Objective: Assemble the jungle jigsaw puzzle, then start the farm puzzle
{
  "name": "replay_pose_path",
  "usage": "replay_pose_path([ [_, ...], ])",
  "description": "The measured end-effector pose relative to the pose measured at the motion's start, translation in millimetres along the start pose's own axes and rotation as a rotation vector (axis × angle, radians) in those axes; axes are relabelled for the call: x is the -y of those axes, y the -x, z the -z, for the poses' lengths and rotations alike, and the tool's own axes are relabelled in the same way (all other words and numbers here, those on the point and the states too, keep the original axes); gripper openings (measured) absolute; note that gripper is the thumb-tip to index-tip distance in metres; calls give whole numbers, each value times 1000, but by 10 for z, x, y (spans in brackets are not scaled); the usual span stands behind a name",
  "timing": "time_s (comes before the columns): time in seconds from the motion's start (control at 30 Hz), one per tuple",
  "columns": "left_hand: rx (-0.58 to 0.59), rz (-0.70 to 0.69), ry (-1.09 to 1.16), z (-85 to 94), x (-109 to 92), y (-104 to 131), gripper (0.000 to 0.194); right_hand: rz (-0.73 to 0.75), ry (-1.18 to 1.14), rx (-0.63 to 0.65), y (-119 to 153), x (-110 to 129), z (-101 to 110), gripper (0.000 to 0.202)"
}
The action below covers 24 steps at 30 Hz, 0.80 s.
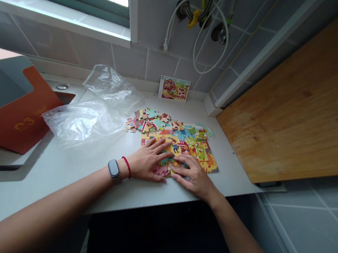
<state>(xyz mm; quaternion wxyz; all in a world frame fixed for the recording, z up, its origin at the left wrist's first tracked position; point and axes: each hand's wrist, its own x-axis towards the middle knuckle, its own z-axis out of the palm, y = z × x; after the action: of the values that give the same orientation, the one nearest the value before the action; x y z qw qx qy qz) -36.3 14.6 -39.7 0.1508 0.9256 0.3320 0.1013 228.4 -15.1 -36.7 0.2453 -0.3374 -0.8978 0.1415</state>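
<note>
A colourful farm-themed jigsaw puzzle (pixel 211 163) lies flat on the white counter, partly covered by both hands. My left hand (pixel 145 161) rests palm down on its left part with the fingers spread. At the front edge of the puzzle, my right hand (pixel 194 175) has its fingers bent around a small yellow-green puzzle piece (pixel 174 170), mostly hidden under the fingertips. Several loose pieces (pixel 146 120) are heaped just behind the puzzle's left side, and a few more lie on top of its right half.
A picture card (pixel 174 88) of a farm scene leans against the tiled wall. Crumpled clear plastic bags (pixel 86 117) lie to the left, beside an orange box (pixel 6 107). A wooden panel (pixel 301 116) bounds the right side. Cables and pipes (pixel 205 16) hang above the counter.
</note>
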Motion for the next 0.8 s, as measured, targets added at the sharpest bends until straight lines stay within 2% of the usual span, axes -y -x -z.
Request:
replay_pose_path([
  [0.2, -15, -4, 9, 2, 4, -3, 88, 73, 72, 31, -66, 24, 58, 19],
  [0.4, -11, -11, 8, 16, -3, -6, 88, 137, 125, 122, -132, 10, 102, 18],
  [0.63, -11, -12, 12, 5, 7, -3, 88, 64, 177, 197, -177, 100, 139, 14],
  [0.8, -11, -13, 4, -5, 6, -7, 89, 88, 171, 196, -167, 95, 122, 16],
])
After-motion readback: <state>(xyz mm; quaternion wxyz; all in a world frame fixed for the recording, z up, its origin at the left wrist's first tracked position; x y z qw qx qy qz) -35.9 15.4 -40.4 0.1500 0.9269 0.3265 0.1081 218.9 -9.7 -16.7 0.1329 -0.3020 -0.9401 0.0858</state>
